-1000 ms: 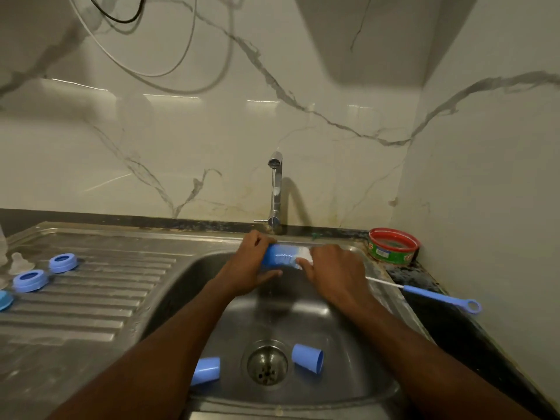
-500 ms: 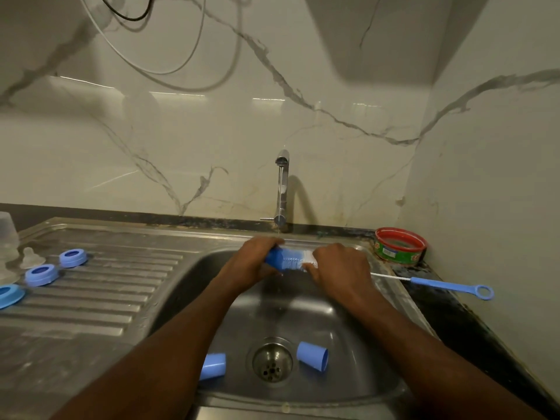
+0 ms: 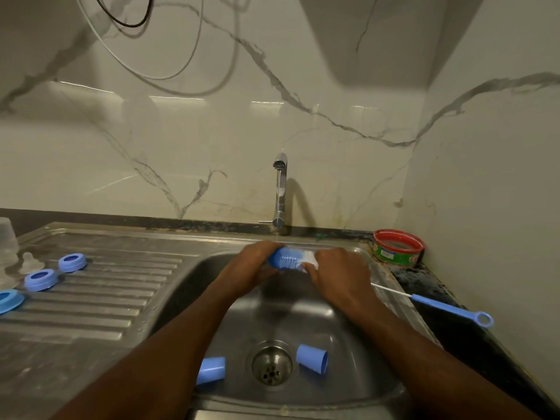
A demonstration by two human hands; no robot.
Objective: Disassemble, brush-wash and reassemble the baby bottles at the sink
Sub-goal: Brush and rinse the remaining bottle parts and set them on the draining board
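Note:
Over the steel sink (image 3: 375, 353), under the tap (image 3: 279, 192), my left hand (image 3: 253, 269) grips a blue cap (image 3: 285, 258) lying sideways. My right hand (image 3: 336, 272) holds the bottle brush, whose white bristles (image 3: 309, 258) sit inside the cap's mouth. The brush's blue handle (image 3: 451, 309) sticks out to the right over the counter. A thin stream of water falls from the tap onto the cap. Two more blue caps (image 3: 212, 369) (image 3: 312, 359) lie on the basin floor either side of the drain (image 3: 271, 365).
On the ribbed drainboard (image 3: 106, 298) at the left lie blue collar rings (image 3: 72, 262) (image 3: 41, 279) (image 3: 9, 300), a clear teat (image 3: 29, 262) and a clear bottle (image 3: 7, 237). A red-rimmed green tub (image 3: 397, 247) stands in the right corner by the wall.
The view has shifted slightly, so the drainboard parts show further in. The brush handle's ring end has swung a little, while both hands stay on the cap and brush under the tap.

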